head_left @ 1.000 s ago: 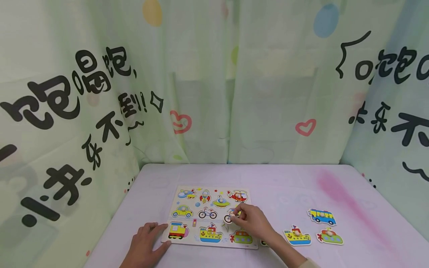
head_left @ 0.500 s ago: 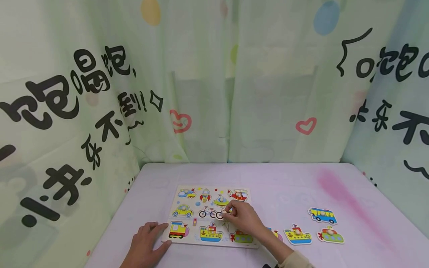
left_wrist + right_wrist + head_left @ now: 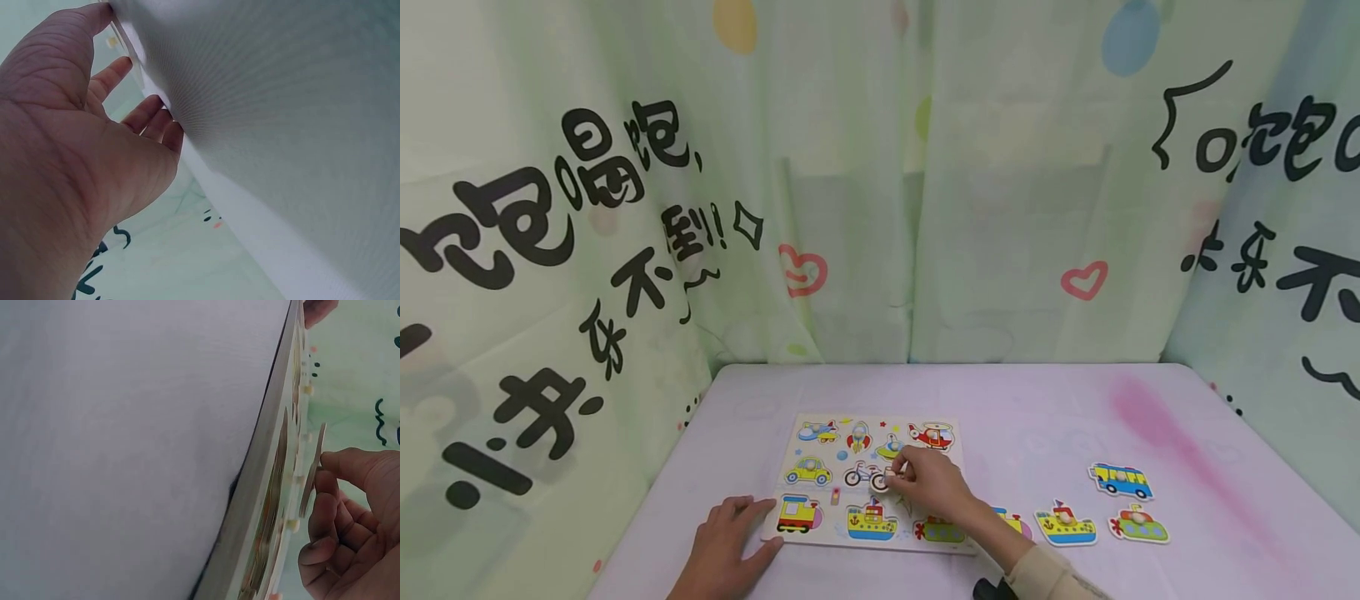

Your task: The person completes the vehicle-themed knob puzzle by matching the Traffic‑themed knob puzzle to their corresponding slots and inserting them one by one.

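Wooden piece (image 3: 314, 472) pinched clear of the board (image 3: 835, 529), unseated.
Right hand (image 3: 934, 485), thumb and finger closed on it, has shifted towards the loosely spread left hand (image 3: 722, 542), reaching the bicycle picture (image 3: 854, 476); alignment appears under way.

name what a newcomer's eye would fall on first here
Probably the bold black lettering on the pale curtains at both sides. Then the colourful vehicle board on the table, with the right hand pinching a thin piece over it and the left hand at its left edge.
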Demonstrator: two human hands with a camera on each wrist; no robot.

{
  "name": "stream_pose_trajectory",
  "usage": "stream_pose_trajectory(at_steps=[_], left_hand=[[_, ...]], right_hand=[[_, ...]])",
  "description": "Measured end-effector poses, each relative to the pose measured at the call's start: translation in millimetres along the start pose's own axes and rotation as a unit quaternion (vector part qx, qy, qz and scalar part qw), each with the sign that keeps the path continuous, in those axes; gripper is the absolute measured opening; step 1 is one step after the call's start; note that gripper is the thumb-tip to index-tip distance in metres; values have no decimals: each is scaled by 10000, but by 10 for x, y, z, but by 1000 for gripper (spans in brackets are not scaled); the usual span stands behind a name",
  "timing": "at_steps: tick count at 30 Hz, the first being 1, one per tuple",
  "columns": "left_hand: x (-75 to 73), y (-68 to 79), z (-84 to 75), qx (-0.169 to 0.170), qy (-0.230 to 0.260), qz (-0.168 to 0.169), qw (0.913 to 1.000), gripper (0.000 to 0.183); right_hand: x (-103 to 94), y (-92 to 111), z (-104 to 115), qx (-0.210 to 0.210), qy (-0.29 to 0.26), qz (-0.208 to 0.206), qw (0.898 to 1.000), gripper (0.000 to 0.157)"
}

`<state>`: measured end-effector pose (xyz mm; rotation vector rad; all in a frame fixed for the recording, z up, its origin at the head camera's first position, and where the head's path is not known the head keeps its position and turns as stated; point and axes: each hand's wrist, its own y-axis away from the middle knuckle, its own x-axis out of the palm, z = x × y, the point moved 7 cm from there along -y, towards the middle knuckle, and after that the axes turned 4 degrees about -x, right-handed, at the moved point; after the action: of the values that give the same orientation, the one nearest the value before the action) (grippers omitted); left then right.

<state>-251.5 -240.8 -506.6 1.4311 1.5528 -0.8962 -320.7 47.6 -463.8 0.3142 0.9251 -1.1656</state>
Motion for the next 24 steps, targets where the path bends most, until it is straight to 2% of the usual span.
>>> stream_pose_trajectory(at_steps=[9,24], left_hand=[[-5,5,-4,14,-14,0,10000,58],[7,-8,8,-52,4,52,10000,59]], right_hand=[[100,-93,78,-34,71,115,9999,13],[257,-210,209,223,171,402,9988,14]])
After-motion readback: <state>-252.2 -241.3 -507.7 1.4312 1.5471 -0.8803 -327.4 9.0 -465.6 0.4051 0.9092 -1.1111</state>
